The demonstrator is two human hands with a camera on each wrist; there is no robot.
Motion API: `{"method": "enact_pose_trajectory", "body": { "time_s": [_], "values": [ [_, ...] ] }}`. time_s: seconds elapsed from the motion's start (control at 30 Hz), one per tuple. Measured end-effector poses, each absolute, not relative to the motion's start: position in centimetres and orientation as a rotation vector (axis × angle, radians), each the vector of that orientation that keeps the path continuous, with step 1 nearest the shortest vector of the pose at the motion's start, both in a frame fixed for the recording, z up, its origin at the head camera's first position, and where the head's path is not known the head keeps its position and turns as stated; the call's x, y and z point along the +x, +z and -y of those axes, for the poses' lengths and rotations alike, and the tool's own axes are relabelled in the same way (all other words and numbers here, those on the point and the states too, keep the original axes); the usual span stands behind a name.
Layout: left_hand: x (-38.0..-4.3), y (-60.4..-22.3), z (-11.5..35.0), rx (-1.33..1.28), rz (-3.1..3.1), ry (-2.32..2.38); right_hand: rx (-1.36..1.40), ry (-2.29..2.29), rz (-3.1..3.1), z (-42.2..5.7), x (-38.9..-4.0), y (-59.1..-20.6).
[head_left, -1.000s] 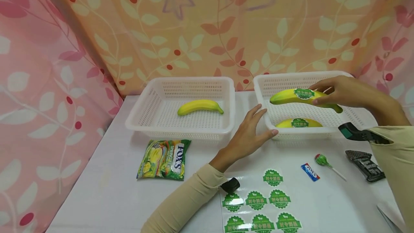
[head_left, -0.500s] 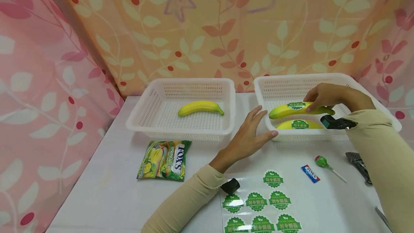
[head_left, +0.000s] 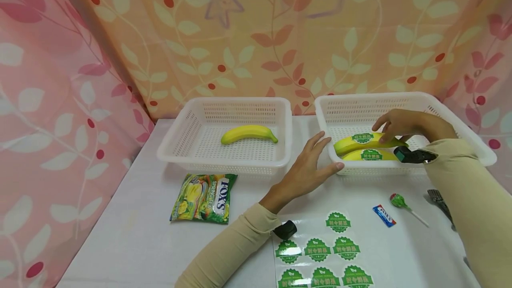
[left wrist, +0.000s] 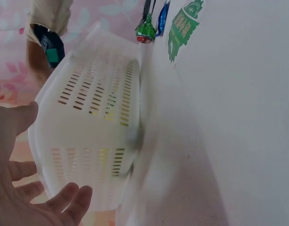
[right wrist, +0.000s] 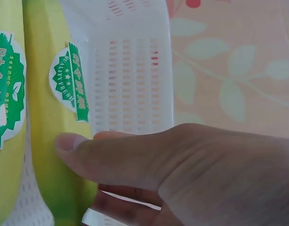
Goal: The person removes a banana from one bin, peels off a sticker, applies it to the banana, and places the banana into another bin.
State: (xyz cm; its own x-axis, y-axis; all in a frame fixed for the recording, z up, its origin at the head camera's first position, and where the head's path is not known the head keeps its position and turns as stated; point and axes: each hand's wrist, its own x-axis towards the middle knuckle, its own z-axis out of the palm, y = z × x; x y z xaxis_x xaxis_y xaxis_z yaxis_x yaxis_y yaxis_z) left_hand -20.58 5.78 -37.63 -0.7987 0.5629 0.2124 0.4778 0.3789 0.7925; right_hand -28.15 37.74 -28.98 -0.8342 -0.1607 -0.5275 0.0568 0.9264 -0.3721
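Note:
In the head view, a white plastic basket (head_left: pixel 372 169) stands at the right with two yellow-green bananas in it, both wearing green stickers. My right hand (head_left: pixel 414 123) holds the rear banana (head_left: pixel 347 146) near its end, low in the basket. In the right wrist view the thumb lies on its peel (right wrist: pixel 52 136) and the fingers reach behind it. Beside it, nearer the front wall, lies the other banana (head_left: pixel 387 155). My left hand (head_left: pixel 304 170) has its fingers spread at the basket's front left corner and appears to touch the rim.
A second white basket (head_left: pixel 228 162) at the left holds one banana (head_left: pixel 248 132) without a visible sticker. In front lie a green candy bag (head_left: pixel 204 198), a sticker sheet (head_left: pixel 308 219), a small blue-red candy (head_left: pixel 384 215), a lollipop (head_left: pixel 398 200) and a black wrapper (head_left: pixel 438 199), partly covered by the right sleeve.
My right hand has lowered the rear banana from above the basket down into it, next to the front one. The left hand has stayed at the basket's corner.

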Motion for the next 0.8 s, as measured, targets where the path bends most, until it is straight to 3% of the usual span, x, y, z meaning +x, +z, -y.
{"method": "enact_pose_trajectory", "body": {
  "time_s": [0.4, 0.8],
  "values": [
    [-20.6, -37.6, -5.6, 0.961, -2.547, 1.389, -0.214, -0.594, -2.615, -37.3, -26.7, -29.9],
    [-20.5, -37.7, -5.7, 0.962, -2.546, 1.388, -0.482, -0.686, -2.834, -33.4, -21.2, -29.6]
  ]
}}
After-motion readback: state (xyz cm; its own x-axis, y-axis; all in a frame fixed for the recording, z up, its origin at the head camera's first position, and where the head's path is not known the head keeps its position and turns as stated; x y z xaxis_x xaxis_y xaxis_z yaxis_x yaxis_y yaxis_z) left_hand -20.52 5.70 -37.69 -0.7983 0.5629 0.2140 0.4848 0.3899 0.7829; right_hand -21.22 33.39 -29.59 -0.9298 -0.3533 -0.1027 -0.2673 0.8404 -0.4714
